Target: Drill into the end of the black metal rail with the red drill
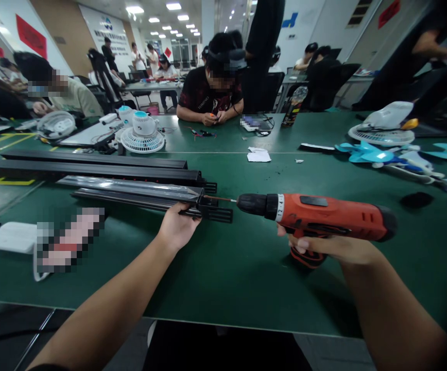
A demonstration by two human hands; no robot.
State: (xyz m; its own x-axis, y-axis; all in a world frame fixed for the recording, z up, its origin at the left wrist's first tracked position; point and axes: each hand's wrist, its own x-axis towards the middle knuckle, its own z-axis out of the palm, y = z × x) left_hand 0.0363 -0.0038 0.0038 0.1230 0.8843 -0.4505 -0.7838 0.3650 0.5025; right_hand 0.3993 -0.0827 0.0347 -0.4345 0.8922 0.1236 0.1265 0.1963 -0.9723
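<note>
We look down at a green work surface [242, 281], with two bare arms reaching in from the lower corners. At right of centre, our right hand [333, 248] is wrapped around the grip of a red and black cordless drill [327, 208]. The drill lies level, chuck to the left, which lines its long, thin bit [223, 199] up with the end of a black bar partly covered in clear film [131, 184]. Whether the tip touches anything inside that end, we cannot tell.

Our left hand [179, 224], at the centre of the frame, is curled around the near side of the bar just behind its end, seemingly to steady it against the drill's push; most of its fingers are hidden. More long black bars [103, 168] lie beyond, roughly parallel, running off to the left.

The near edge of the surface crosses the lower frame, with bare green between it and both hands. Past the drill there is open room up to a scrap of white paper [259, 154] at upper centre. Blue fan blades [366, 152] limit the space at upper right, and a white fan head [142, 139] at upper left.
</note>
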